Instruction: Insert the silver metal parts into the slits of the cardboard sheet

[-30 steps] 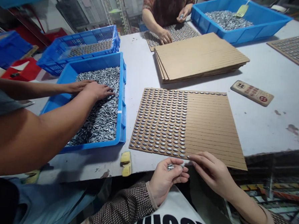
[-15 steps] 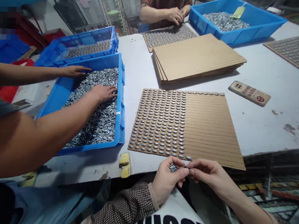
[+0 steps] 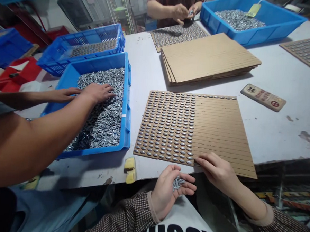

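My left hand (image 3: 162, 194) is palm up and cupped below the table's near edge, holding several small grey spindle-shaped metal pieces (image 3: 177, 183). Thumb and forefinger of my right hand (image 3: 221, 173) pinch together at the near edge of a grooved cardboard sheet (image 3: 221, 133), at the end of its nearest row. What sits between those fingertips is mostly hidden, seemingly one such piece. Rows of these pieces cover the sheet's left half, and one row runs along its far edge.
At left, a co-worker's hands (image 3: 96, 92) rest in a blue bin (image 3: 125, 125) of pieces. Stacked cardboard (image 3: 210, 58), a phone (image 3: 263, 97) and another blue bin (image 3: 252, 36) lie farther back. Across the table another person's hands (image 3: 185, 13) work above a filled sheet. A yellow object (image 3: 130, 170) lies near the edge.
My hands have parted: the left has opened into a cup showing the pieces, and the right has moved up to the sheet's near edge. The left co-worker's nearer hand has shifted left in the bin.
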A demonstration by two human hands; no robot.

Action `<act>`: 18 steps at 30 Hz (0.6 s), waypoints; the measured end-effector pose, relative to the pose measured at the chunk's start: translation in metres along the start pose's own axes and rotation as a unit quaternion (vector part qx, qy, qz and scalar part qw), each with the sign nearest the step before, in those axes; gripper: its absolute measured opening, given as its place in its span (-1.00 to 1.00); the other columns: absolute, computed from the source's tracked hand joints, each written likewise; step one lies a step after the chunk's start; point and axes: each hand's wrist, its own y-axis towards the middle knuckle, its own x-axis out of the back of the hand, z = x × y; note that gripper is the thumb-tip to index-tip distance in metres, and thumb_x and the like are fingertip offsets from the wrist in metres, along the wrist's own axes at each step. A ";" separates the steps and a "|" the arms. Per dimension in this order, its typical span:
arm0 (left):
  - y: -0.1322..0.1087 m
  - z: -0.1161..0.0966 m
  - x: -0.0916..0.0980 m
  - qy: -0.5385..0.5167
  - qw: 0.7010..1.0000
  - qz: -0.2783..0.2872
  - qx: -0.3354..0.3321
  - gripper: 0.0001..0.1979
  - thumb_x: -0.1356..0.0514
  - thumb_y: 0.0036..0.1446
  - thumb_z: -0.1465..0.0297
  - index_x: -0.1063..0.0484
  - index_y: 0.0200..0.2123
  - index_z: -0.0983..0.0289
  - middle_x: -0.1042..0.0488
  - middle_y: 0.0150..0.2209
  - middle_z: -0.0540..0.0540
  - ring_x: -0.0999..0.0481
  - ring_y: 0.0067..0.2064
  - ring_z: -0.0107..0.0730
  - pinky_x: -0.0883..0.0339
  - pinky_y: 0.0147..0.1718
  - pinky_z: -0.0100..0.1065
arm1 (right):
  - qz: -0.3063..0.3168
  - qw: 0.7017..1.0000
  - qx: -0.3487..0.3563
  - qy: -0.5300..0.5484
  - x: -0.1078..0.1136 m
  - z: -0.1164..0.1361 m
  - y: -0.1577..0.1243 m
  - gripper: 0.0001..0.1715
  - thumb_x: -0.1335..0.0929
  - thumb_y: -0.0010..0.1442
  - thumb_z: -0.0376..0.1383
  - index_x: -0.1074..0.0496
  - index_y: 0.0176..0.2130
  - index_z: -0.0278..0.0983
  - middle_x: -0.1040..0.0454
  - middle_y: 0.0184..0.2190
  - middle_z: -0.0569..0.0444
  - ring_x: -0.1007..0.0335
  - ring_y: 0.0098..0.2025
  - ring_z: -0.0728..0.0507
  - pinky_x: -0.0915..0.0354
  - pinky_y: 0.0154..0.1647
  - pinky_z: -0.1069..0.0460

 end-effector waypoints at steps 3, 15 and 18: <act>0.001 0.002 0.002 0.010 0.999 0.039 0.021 -0.82 -0.13 0.20 0.29 -0.24 -0.26 0.29 -0.56 -0.31 0.21 -0.58 -0.38 -0.31 -0.40 -0.39 -0.36 | 0.007 0.999 0.024 -0.020 0.003 0.000 0.000 -0.66 -0.23 0.26 -0.49 -0.45 -0.05 -0.26 -0.50 -0.19 -0.09 -0.38 -0.20 -0.17 -0.38 -0.26 -0.05; 0.004 0.002 0.003 0.010 1.000 0.022 0.009 -0.65 -0.22 0.11 0.40 -0.39 -0.04 0.42 -0.51 -0.32 0.17 -0.52 -0.38 -0.41 -0.35 -0.40 -0.41 | 0.018 1.000 0.009 0.008 0.006 -0.003 0.000 -0.69 -0.23 0.28 -0.45 -0.44 -0.05 -0.25 -0.48 -0.19 -0.08 -0.38 -0.20 -0.15 -0.38 -0.27 -0.03; 0.003 0.001 0.003 0.014 1.000 0.019 0.001 -0.72 -0.21 0.13 0.40 -0.31 -0.09 0.35 -0.54 -0.27 0.20 -0.57 -0.31 -0.33 -0.40 -0.28 -0.32 | 0.016 0.999 -0.013 0.039 0.012 0.001 0.001 -0.68 -0.23 0.28 -0.45 -0.41 -0.01 -0.25 -0.47 -0.17 -0.08 -0.40 -0.18 -0.16 -0.38 -0.25 -0.03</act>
